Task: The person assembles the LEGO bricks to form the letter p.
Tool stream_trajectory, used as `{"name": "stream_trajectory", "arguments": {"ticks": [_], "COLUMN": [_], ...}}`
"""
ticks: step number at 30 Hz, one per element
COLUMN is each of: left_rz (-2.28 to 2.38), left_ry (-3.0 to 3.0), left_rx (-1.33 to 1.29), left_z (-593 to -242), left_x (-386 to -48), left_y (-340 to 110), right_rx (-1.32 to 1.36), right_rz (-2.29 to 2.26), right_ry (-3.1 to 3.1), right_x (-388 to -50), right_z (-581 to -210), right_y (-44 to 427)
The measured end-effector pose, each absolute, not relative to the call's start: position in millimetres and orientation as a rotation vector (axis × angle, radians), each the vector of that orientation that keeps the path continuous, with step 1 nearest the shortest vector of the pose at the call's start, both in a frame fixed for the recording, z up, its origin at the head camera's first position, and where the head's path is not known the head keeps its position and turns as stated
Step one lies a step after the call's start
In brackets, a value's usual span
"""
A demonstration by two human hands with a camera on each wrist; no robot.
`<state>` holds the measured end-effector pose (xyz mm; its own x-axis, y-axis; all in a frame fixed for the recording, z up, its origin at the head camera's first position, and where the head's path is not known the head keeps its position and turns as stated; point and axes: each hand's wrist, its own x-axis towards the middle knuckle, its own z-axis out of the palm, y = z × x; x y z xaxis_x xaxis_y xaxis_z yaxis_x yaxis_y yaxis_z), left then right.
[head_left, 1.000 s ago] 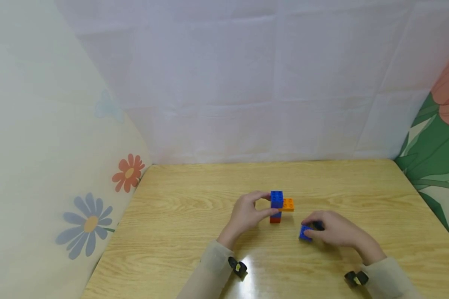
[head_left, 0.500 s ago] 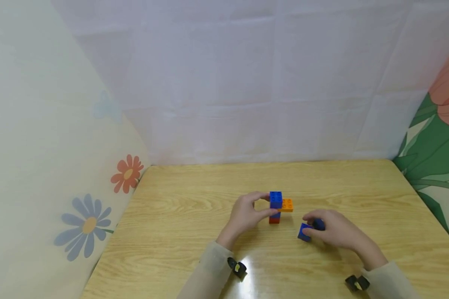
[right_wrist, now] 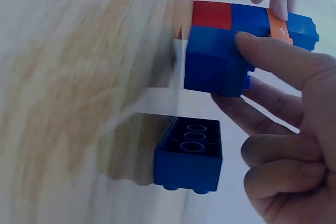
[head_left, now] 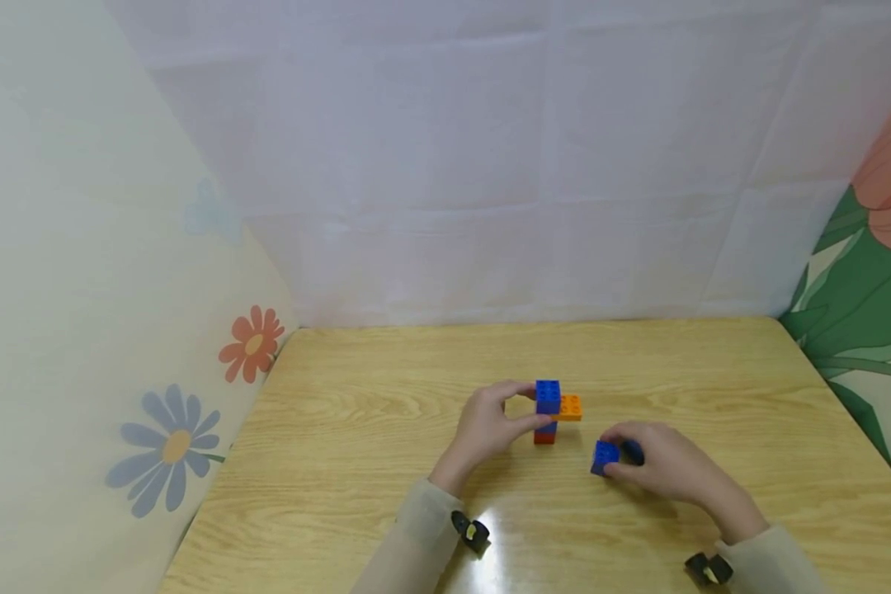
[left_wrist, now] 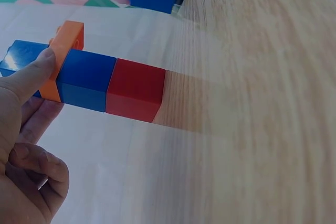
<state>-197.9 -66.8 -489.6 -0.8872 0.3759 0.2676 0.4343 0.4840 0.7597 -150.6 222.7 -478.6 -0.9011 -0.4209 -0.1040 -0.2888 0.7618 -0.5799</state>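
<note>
My left hand [head_left: 493, 425] pinches a small upright stack between thumb and fingers. From the bottom, the stack has a red brick [left_wrist: 136, 90], a blue brick [left_wrist: 86, 80], a flat orange plate [head_left: 572, 407] jutting to the right, and a blue brick [head_left: 548, 396] on top. To the right of it, my right hand [head_left: 661, 460] pinches a separate square blue brick [right_wrist: 215, 61], its studs facing up. Beneath that hand, a longer blue brick [right_wrist: 188, 156] lies on its side, its hollow underside showing in the right wrist view. The head view shows only part of it.
Both hands work over a wood-grain table [head_left: 371, 462]. A white cloth [head_left: 445, 206] hangs behind its far edge. Flower-printed panels stand at the left [head_left: 171, 330] and right.
The square blue brick has turned slightly in my right hand, and the thumb and finger have shifted from its top to its side. My left hand and the stack have stayed almost still.
</note>
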Motion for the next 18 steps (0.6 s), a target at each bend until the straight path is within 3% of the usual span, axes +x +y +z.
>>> {"name": "stream_trajectory", "arguments": {"ticks": [18], "left_rz": [-1.388], "left_ry": [-2.709], "left_rx": [-0.672], "left_z": [-484.5], "left_x": [-195.7], "left_y": [-64.6], "right_rx": [-0.673], "right_rz": [-1.061], "right_ry": [3.036], "right_x": [-154.4], "right_z": [-460.0], "right_y": [222.0]}}
